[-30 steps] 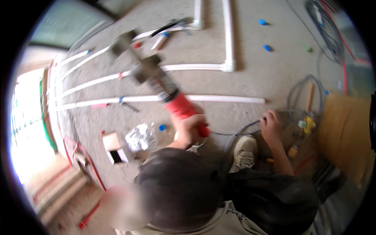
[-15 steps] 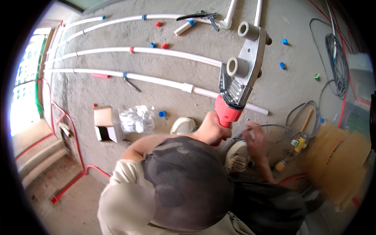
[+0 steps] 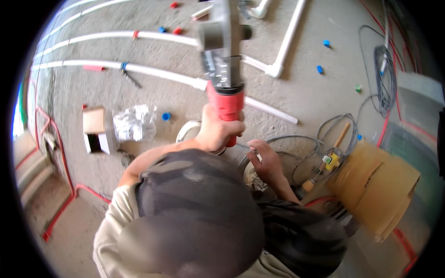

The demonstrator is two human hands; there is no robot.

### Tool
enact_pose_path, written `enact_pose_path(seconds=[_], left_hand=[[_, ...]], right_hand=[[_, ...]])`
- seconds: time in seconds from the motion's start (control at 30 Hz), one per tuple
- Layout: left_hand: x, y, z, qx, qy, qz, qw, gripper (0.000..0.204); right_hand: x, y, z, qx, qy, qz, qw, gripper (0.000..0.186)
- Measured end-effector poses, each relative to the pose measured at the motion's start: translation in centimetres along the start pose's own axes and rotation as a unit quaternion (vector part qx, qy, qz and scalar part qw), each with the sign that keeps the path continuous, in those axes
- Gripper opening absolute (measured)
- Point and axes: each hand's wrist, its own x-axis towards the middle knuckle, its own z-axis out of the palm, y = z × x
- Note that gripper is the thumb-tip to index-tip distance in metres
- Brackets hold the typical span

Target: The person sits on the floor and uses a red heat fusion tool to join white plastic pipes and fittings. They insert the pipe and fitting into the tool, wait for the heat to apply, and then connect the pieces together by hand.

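My left hand [image 3: 218, 132] grips the red handle of a pipe welding tool [image 3: 225, 69]. The tool's grey metal head points straight up the picture, raised above the concrete floor. My right hand [image 3: 265, 161] is lower and to the right, with its fingers pinched on a thin grey cable [image 3: 296, 139] that loops across the floor. A dark cap and my shoulders fill the lower middle of the view and hide my lap.
Long white pipes [image 3: 153, 74] with an elbow joint [image 3: 274, 70] lie on the floor, with blue and red fittings [image 3: 166, 116] scattered about. A small cardboard box [image 3: 95, 129] and a crumpled plastic bag [image 3: 134, 121] sit at left. At right are a tan bucket [image 3: 375, 185], a wooden-handled tool [image 3: 340, 136] and a cable coil [image 3: 384, 78].
The welding tool has swung from pointing up-left, through up-right, to straight up and nearer the camera. My right hand has stayed at the grey cable. The view has shifted.
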Motion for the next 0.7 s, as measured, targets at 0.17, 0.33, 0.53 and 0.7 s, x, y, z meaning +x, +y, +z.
enact_pose_path(seconds=[0.17,0.33,0.53,0.7], left_hand=[[2.1,0.1,0.0,0.030,0.002,0.091,0.995,0.011],[1.5,-0.7,1.4,0.010,-0.036,0.073,0.997,0.018],[1.5,-1.7,3.8,0.084,-0.144,-0.060,0.984,0.017],[2.1,-2.2,6.3,0.110,-0.193,-0.054,0.974,0.015]], right_hand=[[-0.1,1.0,-0.2,-0.047,0.051,-0.052,0.996,0.028],[-0.4,1.9,-0.8,-0.086,0.091,-0.062,0.990,0.032],[-0.9,1.3,-1.6,0.029,0.027,0.015,0.999,0.038],[-1.0,1.0,-1.4,0.053,-0.011,-0.018,0.998,0.048]])
